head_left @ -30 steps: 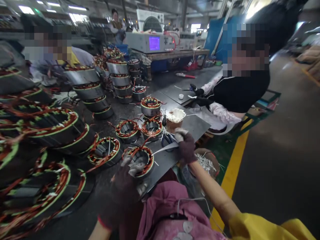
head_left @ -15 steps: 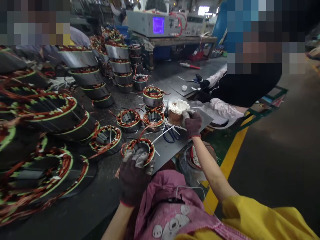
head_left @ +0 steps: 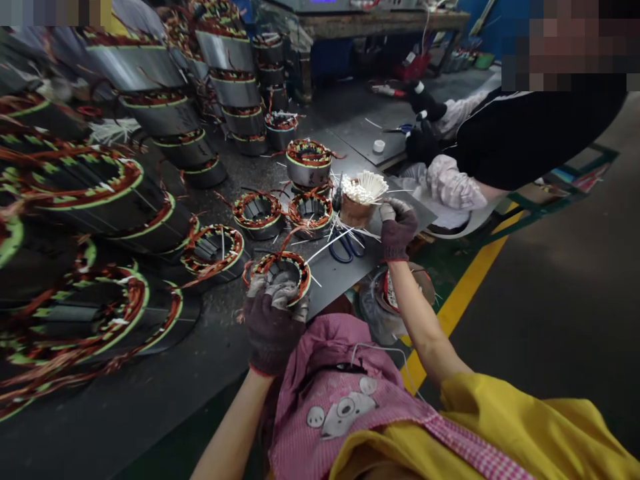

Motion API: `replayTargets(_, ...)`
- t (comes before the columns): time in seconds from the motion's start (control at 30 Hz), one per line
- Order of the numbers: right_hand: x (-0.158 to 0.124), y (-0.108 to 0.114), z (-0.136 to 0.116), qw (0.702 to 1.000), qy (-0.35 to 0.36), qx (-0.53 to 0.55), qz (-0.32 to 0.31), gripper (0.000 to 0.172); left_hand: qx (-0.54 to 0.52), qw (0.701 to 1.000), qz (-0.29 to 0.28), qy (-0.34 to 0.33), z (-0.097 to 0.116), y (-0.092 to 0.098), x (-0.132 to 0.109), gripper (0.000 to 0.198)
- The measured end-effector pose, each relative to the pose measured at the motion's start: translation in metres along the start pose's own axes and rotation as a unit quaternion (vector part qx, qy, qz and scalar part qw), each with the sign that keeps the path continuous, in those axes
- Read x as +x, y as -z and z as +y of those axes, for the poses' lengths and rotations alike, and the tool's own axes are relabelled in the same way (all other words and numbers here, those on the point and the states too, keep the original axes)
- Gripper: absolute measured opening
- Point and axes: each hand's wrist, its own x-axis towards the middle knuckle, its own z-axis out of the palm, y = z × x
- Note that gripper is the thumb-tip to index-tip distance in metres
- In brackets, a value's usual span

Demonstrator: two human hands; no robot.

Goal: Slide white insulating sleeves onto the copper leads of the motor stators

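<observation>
My left hand (head_left: 274, 323), in a dark glove with grey fingertips, grips the near rim of a small ring-shaped coil core (head_left: 295, 267) wound with copper wire. A white tube sticks out to the right of that core. My right hand (head_left: 399, 227), gloved too, is just right of a brown cup (head_left: 356, 215) packed with white tubes (head_left: 367, 187). Its thumb and fingers are pressed together; anything between them is too small to make out. Dark-handled scissors (head_left: 343, 250) lie below the cup among loose white tubes.
Behind stand more small cores (head_left: 257, 212) and tall stacks of larger ones (head_left: 145, 67) at the left. On the right a person in black sleeves (head_left: 530, 140) has gloved hands near blue-handled scissors (head_left: 400, 129) and a white tape roll (head_left: 379, 145). A bag-lined bucket (head_left: 385, 300) stands below the table edge.
The view has tilted down. My right hand has drawn slightly away from the white tubes in the cup. My left hand still holds the core.
</observation>
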Motion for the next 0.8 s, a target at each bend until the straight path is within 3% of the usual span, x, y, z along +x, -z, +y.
replayTargets(0.1,-0.009,0.007,-0.014,0.998,0.047,0.043,0.005,0.025,0.015,1.0,-0.004,0.007,-0.005,-0.002,-0.004,0.033)
replayTargets(0.17,-0.024,0.019,-0.034,0.992,0.104,0.055,-0.038,0.022,0.012,0.999,-0.031,0.013,-0.008,-0.001,-0.002,0.032)
replayTargets(0.27,-0.059,0.044,-0.071,0.961,0.165,0.062,-0.214,0.018,-0.02,0.997,-0.071,0.026,-0.013,0.003,0.003,0.033)
replayTargets(0.33,-0.081,0.063,-0.089,0.915,0.17,0.091,-0.353,0.013,-0.026,0.994,-0.09,0.05,-0.017,0.006,0.004,0.034)
replayTargets(0.4,-0.098,0.079,-0.1,0.87,0.159,0.12,-0.451,0.014,-0.026,0.994,-0.091,0.058,-0.018,0.009,0.004,0.034)
replayTargets(0.6,-0.115,0.104,-0.106,0.782,0.152,0.145,-0.587,0.039,-0.014,0.996,-0.061,0.059,-0.014,0.009,-0.003,0.026)
replayTargets(0.7,-0.122,0.106,-0.101,0.733,0.113,0.183,-0.646,0.03,-0.013,0.994,-0.081,0.075,-0.016,0.006,-0.007,0.025)
replayTargets(0.8,-0.131,0.111,-0.092,0.72,0.06,0.196,-0.663,0.022,-0.004,0.992,-0.088,0.086,-0.016,0.005,-0.01,0.025)
